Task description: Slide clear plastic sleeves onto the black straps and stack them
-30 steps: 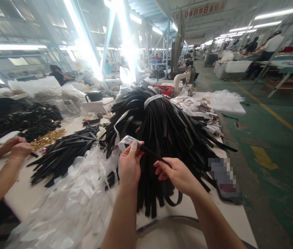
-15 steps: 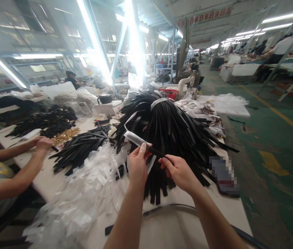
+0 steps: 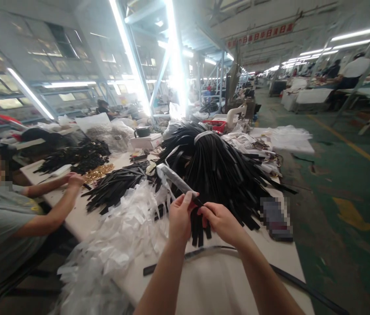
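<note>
Between my hands is a black strap whose far end sits in a translucent plastic sleeve (image 3: 173, 177) pointing up and left. My left hand (image 3: 181, 218) pinches the sleeve and strap between thumb and fingers. Just to its right, my right hand (image 3: 220, 220) grips the bare black strap (image 3: 198, 201) near the sleeve's lower end. Behind them lies a large bundle of black straps (image 3: 213, 159), gathered with a pale tie (image 3: 204, 134). A single strap (image 3: 150, 270) lies across the table below my forearms.
Crumpled clear plastic sleeves (image 3: 116, 240) heap on the table (image 3: 218, 284) at left, beside a smaller pile of black straps (image 3: 116, 183). A phone-like pixelated object (image 3: 277, 221) lies near the right edge. At left a co-worker's hands (image 3: 75, 180) work near gold-coloured pieces (image 3: 98, 173).
My hands have come closer together, and less bare strap shows between them. More of the sleeve is visible beyond my left hand. The view has shifted left, showing more of the co-worker.
</note>
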Motion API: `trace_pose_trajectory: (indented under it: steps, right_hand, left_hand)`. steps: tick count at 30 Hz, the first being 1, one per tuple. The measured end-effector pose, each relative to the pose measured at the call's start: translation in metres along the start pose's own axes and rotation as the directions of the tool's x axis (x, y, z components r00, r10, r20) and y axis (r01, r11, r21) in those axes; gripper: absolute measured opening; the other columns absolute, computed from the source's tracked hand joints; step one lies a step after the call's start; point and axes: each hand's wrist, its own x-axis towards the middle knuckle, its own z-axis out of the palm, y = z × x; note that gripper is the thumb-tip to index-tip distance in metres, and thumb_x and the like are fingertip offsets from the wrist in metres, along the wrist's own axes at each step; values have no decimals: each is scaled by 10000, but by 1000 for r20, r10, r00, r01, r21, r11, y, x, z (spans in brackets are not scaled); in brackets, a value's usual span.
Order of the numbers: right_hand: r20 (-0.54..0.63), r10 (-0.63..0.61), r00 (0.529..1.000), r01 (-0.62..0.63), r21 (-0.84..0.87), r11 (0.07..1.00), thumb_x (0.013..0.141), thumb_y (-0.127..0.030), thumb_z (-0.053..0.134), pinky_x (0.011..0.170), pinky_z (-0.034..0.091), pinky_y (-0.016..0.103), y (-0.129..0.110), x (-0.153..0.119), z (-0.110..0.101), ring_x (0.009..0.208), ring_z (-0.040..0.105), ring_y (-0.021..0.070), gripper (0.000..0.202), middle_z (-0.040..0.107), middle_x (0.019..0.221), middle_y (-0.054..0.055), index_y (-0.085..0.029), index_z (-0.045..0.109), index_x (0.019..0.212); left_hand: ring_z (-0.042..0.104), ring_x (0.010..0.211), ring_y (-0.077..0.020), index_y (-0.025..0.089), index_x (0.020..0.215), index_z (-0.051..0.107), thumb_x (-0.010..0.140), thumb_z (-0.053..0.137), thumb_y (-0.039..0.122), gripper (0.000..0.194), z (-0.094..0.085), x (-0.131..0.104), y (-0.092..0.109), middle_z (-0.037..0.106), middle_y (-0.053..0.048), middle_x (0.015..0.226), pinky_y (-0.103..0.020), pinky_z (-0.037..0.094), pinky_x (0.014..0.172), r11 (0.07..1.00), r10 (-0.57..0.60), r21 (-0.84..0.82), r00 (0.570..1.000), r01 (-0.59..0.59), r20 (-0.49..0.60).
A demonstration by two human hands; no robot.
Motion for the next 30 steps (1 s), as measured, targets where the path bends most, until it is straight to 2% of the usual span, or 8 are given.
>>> trace_pose_trajectory:
  steps: [3,5,9,12,14,18,23,30]
  right_hand:
    - [-37,57,998,-54,55,997,1020,-474,412,419,322,212,0,-5,3,428,460,88,498,608,606,20,-152,614,697]
    - [2,83,997,-83,95,992,998,-473,461,416,362,214,-10,-21,3,430,515,96,420,657,689,32,-145,656,820]
    - [116,119,986,-136,151,979,925,-432,630,523,510,258,-61,-89,-5,562,683,168,376,724,827,39,-221,628,1237]
    - [276,174,945,-248,263,932,946,-522,583,457,459,232,-100,-133,-10,504,653,150,338,707,767,40,-222,662,1081]
    - [318,205,925,-317,355,879,935,-575,576,368,360,197,-108,-138,-6,403,564,115,375,650,622,6,-209,642,984]
    - [291,202,935,-332,519,788,896,-579,619,280,185,173,-69,-95,14,269,394,65,403,586,508,-31,-184,570,838]
    - [293,223,930,-365,653,663,802,-573,699,316,207,185,-1,-45,37,285,276,36,435,507,480,-69,-161,562,817]
    - [-75,96,993,-78,215,974,883,-527,605,370,327,178,26,-32,43,400,476,68,383,622,655,-11,-148,659,877]
  left_hand:
    - [532,470,-86,107,814,753,756,810,442,345,10,-15,-13,668,-25,642,-198,398,448,991,-127,65,988,121,92]
    - [563,521,-94,109,773,747,732,833,416,321,14,-24,-7,678,-37,663,-202,436,500,994,-106,22,992,105,64]
    - [593,631,-98,128,767,744,761,825,350,236,17,-46,40,702,-54,803,-220,486,612,995,20,-95,995,-11,101]
    - [561,603,-86,151,787,737,827,771,360,215,21,-67,76,675,-36,845,-233,474,590,983,104,-164,983,-79,151]
    - [569,607,-90,158,810,737,834,763,375,219,23,-74,84,673,-36,863,-241,483,598,975,141,-191,980,-113,138]
    - [602,629,-102,143,840,739,793,801,375,245,23,-70,58,700,-53,856,-224,490,602,989,81,-130,989,-65,123]
    - [605,590,-107,119,824,737,741,835,415,323,3,-54,3,677,-38,678,-180,441,526,995,-94,36,991,91,91]
    - [658,660,-115,132,818,694,655,892,391,365,-20,-35,-11,710,-35,805,-187,489,562,997,28,-67,987,-39,-158]
